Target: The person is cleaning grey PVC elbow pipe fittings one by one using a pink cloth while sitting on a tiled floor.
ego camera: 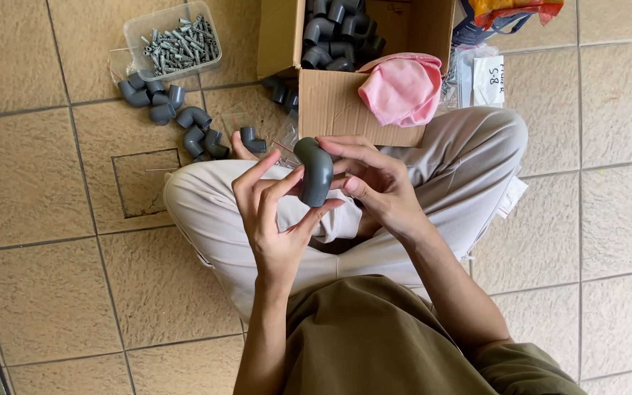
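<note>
The person sits cross-legged on a tiled floor (45, 183). The working space is bounded ahead by a cardboard box (345, 102), whose near wall stands just beyond the hands. A pink cloth (401, 89) hangs over the box's near right corner. The box holds a heap of grey pipe elbows (338, 33). To the left of the box, loose grey elbows (184, 121) lie scattered on the floor, and beyond them stands a clear plastic tub (173, 36) of small grey fittings. Clear plastic bags (477, 77) lie to the right of the box. Open floor lies to the far left and to the far right of the knees. Between the hands and the box wall there is little room.

A grey elbow fitting (314, 172) is held above the lap, in front of the crossed legs in light trousers (206, 212), near the box wall but apart from it.

Left hand (276, 212): grip closed on the fitting. The thumb presses against its lower end, and the fingers (257, 175) curl up along its left side.

Right hand (374, 183): grip also closed on the fitting. The fingers reach across from the right and touch its upper bend and right flank. The thumb lies partly hidden behind the fingers.

The fitting stands roughly upright, its bend uppermost, clasped between both hands.
</note>
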